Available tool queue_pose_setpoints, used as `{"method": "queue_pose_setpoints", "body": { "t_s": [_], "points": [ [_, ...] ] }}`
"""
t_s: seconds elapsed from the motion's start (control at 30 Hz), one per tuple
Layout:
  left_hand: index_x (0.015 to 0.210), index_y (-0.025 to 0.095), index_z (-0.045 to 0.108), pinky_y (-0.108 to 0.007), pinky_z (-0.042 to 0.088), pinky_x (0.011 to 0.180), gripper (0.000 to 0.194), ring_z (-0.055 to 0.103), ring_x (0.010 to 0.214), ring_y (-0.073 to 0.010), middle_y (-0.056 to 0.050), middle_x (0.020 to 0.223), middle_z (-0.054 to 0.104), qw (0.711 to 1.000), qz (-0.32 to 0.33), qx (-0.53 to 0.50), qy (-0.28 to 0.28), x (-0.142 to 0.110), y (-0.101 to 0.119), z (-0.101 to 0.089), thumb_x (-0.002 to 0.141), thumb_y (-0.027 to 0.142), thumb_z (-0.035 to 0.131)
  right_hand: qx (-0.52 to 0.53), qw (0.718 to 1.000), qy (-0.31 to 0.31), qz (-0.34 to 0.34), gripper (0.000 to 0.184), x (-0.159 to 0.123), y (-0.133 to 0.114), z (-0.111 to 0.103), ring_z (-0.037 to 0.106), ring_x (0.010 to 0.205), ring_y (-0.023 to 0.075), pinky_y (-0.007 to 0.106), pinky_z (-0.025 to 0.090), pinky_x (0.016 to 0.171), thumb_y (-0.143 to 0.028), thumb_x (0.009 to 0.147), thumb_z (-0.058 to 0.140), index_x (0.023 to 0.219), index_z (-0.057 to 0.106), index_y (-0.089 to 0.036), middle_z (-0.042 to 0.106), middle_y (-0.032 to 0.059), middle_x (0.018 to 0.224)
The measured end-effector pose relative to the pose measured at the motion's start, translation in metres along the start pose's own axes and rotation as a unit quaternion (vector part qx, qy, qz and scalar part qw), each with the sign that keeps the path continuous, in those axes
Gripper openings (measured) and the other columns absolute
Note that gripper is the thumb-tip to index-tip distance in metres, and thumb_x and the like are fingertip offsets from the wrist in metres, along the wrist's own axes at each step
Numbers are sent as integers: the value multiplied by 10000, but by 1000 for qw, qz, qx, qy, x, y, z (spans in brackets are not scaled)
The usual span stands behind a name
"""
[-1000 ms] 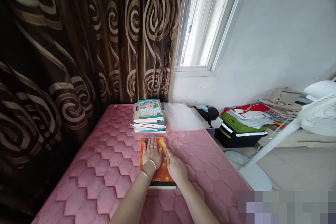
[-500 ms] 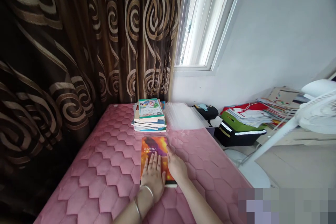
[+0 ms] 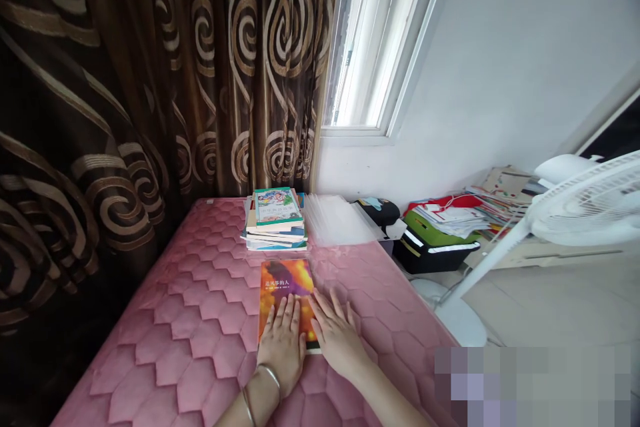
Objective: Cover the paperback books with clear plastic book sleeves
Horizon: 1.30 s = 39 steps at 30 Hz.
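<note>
An orange book point(image 3: 285, 283) with a fiery cover lies flat on the pink quilted mattress point(image 3: 200, 320). My left hand point(image 3: 283, 341), with bangles at the wrist, rests palm down on the book's near end, fingers stretched out. My right hand point(image 3: 336, 331) lies flat beside it at the book's right edge, fingers spread over the cover's edge and the mattress. Beyond the book stands a stack of several books point(image 3: 275, 219) with a green-covered one on top.
A pile of clear plastic sleeves point(image 3: 337, 220) lies right of the stack. A dark swirl-patterned curtain point(image 3: 150, 80) hangs behind and left. Right of the mattress are a black and green bag point(image 3: 435, 243), heaped papers point(image 3: 465, 213) and a white standing fan point(image 3: 575, 203).
My left hand slid back from the book's far end to its near end, uncovering the title. My right hand drew back a little along the book's right edge and spread flat.
</note>
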<state>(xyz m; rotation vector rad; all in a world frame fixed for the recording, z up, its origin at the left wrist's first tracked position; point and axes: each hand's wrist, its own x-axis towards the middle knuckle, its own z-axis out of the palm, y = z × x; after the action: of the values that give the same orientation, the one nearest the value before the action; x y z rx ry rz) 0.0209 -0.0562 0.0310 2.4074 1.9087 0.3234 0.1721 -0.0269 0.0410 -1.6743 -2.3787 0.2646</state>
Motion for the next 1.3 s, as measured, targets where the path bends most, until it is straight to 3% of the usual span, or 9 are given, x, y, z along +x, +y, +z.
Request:
{"method": "queue_pose_setpoints", "body": {
  "t_s": [0.2, 0.43, 0.5, 0.57, 0.67, 0.73, 1.03, 1.13, 1.3],
  "points": [
    [1462, 265, 245, -511, 201, 1162, 564, 234, 1415, -248, 2, 1528, 268, 999, 42, 10, -3, -18, 4, 13, 909, 330, 334, 44, 983, -40, -172, 498, 53, -4, -14, 139, 1434, 185, 408, 141, 1175, -366, 982, 251, 1438, 351, -192, 276, 11, 1529],
    [1496, 219, 42, -437, 267, 1121, 737, 299, 1386, -235, -10, 1544, 246, 985, 100, 77, 121, -35, -7, 27, 862, 269, 415, -4, 996, -85, -31, 655, 116, 8, -10, 71, 1444, 210, 475, 65, 1169, -494, 968, 153, 1487, 147, -94, 88, 78, 1561],
    [1500, 200, 63, -399, 268, 1115, 761, 315, 1376, -221, -18, 1535, 279, 976, 121, 101, 152, -44, -12, 32, 843, 270, 441, -28, 997, -67, -31, 666, 114, 6, -9, 31, 1445, 239, 517, -5, 1158, -494, 967, 164, 1482, 162, -72, 87, 106, 1555],
    [1501, 198, 98, -366, 271, 1109, 768, 326, 1369, -211, -17, 1522, 314, 969, 144, 112, 168, -52, -18, 37, 832, 292, 463, -32, 993, -53, -103, 638, 103, -2, -7, 0, 1444, 249, 531, -52, 1150, -486, 970, 197, 1478, 209, -101, 110, 96, 1553],
    [1499, 177, 121, -347, 283, 1100, 779, 351, 1355, -209, -28, 1491, 379, 964, 167, 110, 176, -56, -26, 45, 825, 326, 482, 16, 956, -96, -275, 567, 84, -17, -2, 79, 1442, 200, 463, 23, 1176, -480, 976, 243, 1476, 240, -213, 158, 28, 1552],
    [1499, 162, 118, -350, 293, 1096, 794, 369, 1346, -215, -43, 1480, 397, 965, 173, 102, 171, -55, -29, 48, 822, 340, 492, 46, 933, -123, -334, 526, 81, -25, 3, 141, 1433, 165, 415, 86, 1181, -456, 984, 250, 1472, 245, -260, 184, 2, 1549],
    [1500, 152, 106, -399, 373, 1060, 839, 343, 1366, -248, -73, 1511, 326, 974, 122, 100, 163, -58, -15, 54, 771, 265, 505, -6, 964, -105, -245, 545, 147, -40, 8, 103, 1439, 204, 444, 82, 1175, -392, 983, 227, 1478, 232, -165, 202, 50, 1544],
    [1500, 158, 116, -416, 391, 1053, 842, 349, 1364, -250, -72, 1501, 342, 975, 95, 105, 173, -59, -12, 62, 757, 236, 503, 7, 958, -113, -262, 558, 135, -45, 7, 80, 1442, 219, 463, 60, 1172, -412, 975, 259, 1482, 215, -181, 172, 46, 1551],
    [1496, 145, 141, -398, 428, 1024, 833, 414, 1323, -250, -76, 1469, 403, 970, 131, 101, 180, -57, -19, 74, 755, 251, 508, 67, 904, -145, -396, 521, 90, -46, 7, 81, 1441, 162, 402, 23, 1182, -479, 979, 260, 1457, 291, -273, 250, -25, 1534]
  ]
}}
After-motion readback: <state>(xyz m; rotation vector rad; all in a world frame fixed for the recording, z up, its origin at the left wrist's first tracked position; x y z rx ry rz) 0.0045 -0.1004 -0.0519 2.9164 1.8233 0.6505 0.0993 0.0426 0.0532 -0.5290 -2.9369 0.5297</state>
